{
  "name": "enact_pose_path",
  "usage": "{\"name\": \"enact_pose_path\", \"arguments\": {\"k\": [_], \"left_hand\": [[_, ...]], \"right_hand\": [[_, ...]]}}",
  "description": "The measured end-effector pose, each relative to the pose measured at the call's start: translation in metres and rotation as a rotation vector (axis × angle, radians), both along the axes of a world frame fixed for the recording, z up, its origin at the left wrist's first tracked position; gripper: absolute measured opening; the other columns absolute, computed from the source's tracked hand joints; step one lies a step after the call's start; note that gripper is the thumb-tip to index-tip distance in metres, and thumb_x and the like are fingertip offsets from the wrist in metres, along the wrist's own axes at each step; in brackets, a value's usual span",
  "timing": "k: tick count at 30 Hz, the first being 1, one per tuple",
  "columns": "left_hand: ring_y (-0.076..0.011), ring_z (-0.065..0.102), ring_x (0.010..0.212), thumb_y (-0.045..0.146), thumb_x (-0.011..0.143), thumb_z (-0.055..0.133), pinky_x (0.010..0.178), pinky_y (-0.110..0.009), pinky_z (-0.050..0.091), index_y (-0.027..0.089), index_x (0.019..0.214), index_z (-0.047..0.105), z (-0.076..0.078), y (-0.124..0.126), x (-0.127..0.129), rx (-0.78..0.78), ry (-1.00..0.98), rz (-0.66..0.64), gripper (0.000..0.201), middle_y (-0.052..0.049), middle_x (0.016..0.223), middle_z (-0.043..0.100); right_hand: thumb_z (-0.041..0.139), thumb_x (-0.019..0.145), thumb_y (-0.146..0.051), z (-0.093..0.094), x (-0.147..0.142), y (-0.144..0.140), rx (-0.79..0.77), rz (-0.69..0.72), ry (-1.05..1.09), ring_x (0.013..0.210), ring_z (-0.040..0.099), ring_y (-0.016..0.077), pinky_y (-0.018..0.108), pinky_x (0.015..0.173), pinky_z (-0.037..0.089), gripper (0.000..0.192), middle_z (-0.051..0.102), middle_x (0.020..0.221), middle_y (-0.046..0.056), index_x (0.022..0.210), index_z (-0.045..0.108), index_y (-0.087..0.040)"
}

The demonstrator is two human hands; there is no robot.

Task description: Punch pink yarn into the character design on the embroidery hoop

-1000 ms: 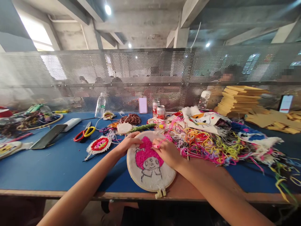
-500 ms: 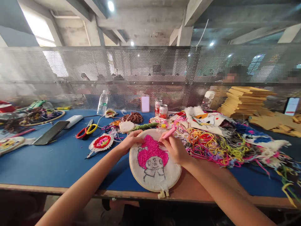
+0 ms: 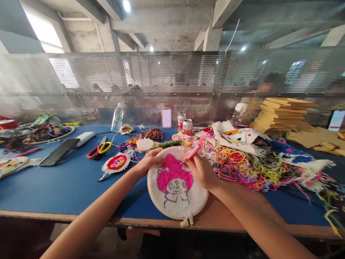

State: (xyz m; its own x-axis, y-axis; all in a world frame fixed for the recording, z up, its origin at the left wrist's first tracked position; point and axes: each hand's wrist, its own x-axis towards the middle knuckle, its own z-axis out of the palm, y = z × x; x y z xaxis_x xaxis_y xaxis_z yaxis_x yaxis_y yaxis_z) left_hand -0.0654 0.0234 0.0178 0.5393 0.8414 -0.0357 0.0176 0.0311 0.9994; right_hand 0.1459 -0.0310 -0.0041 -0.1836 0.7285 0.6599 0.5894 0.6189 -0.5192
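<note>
A round embroidery hoop (image 3: 198, 201) with white cloth leans toward me at the table's front edge, its screw clamp at the bottom. On the cloth is a cartoon figure with a filled magenta hood (image 3: 175, 173) and a dark outlined face and body. My left hand (image 3: 149, 161) grips the hoop's upper left rim, thumb on the front and the other fingers partly hidden behind. In my right hand (image 3: 199, 171) is a pink punch needle (image 3: 194, 151), pinched like a pen. Its tip, hidden by my fingers, is close to the magenta hood's upper right edge.
Tangled yarn (image 3: 242, 165) heaps to the right, beside stacked brown cardboard (image 3: 283, 115). Scissors (image 3: 99, 149), a phone (image 3: 59, 151) and a round red-flower patch (image 3: 116, 163) lie left. Two cans (image 3: 187, 127) and a bottle (image 3: 118, 118) stand behind, before a perforated metal screen (image 3: 148, 72).
Almost nothing differs. The right hand and the pink punch needle have shifted very slightly at the hood's edge; the left hand keeps its hold on the hoop.
</note>
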Motion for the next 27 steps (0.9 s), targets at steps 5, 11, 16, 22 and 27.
{"name": "enact_pose_path", "arguments": {"k": [5, 11, 16, 22, 27], "left_hand": [[-0.0086, 0.048, 0.044, 0.014, 0.060, 0.063, 0.041, -0.019, 0.035, 0.015, 0.076, 0.051, 0.0001, 0.0003, -0.0005, -0.005, -0.012, -0.004, 0.020, 0.005, 0.056, 0.054], [-0.0088, 0.049, 0.044, 0.013, 0.060, 0.063, 0.041, -0.019, 0.035, 0.016, 0.075, 0.050, 0.0015, -0.0009, 0.0001, -0.015, -0.033, -0.003, 0.020, 0.004, 0.056, 0.055], [-0.0087, 0.049, 0.043, 0.013, 0.059, 0.063, 0.041, -0.019, 0.034, 0.016, 0.075, 0.050, 0.0007, -0.0013, -0.0002, -0.015, -0.051, 0.002, 0.021, 0.004, 0.056, 0.054], [-0.0093, 0.050, 0.044, 0.013, 0.059, 0.063, 0.042, -0.019, 0.035, 0.015, 0.076, 0.050, 0.0025, -0.0035, -0.0004, -0.012, -0.052, 0.017, 0.021, 0.004, 0.057, 0.055], [-0.0085, 0.048, 0.044, 0.014, 0.057, 0.064, 0.041, -0.019, 0.033, 0.015, 0.076, 0.051, 0.0043, -0.0046, 0.0001, -0.010, -0.043, 0.036, 0.022, 0.004, 0.057, 0.054]], "right_hand": [[0.037, 0.091, -0.034, 0.0001, -0.0003, -0.0007, 0.021, -0.017, -0.013, 0.060, 0.061, 0.0160, 0.028, 0.056, 0.044, 0.020, 0.063, 0.070, 0.004, 0.085, 0.049, -0.020], [0.043, 0.089, -0.033, 0.0030, -0.0010, -0.0024, 0.025, 0.005, -0.030, 0.056, 0.057, 0.0143, 0.027, 0.055, 0.043, 0.016, 0.060, 0.066, 0.001, 0.083, 0.051, -0.020], [0.051, 0.086, -0.029, 0.0069, -0.0004, -0.0033, 0.104, 0.032, -0.083, 0.067, 0.058, 0.0149, 0.028, 0.064, 0.045, 0.013, 0.061, 0.071, 0.002, 0.076, 0.054, -0.021], [0.053, 0.085, -0.026, 0.0071, -0.0007, -0.0032, 0.105, 0.044, -0.134, 0.068, 0.059, 0.0133, 0.026, 0.065, 0.044, 0.009, 0.065, 0.079, 0.001, 0.077, 0.054, -0.022], [0.049, 0.086, -0.021, 0.0077, -0.0034, -0.0029, 0.101, 0.027, -0.311, 0.071, 0.058, 0.0150, 0.027, 0.063, 0.042, 0.017, 0.062, 0.073, 0.001, 0.070, 0.054, -0.021]]}}
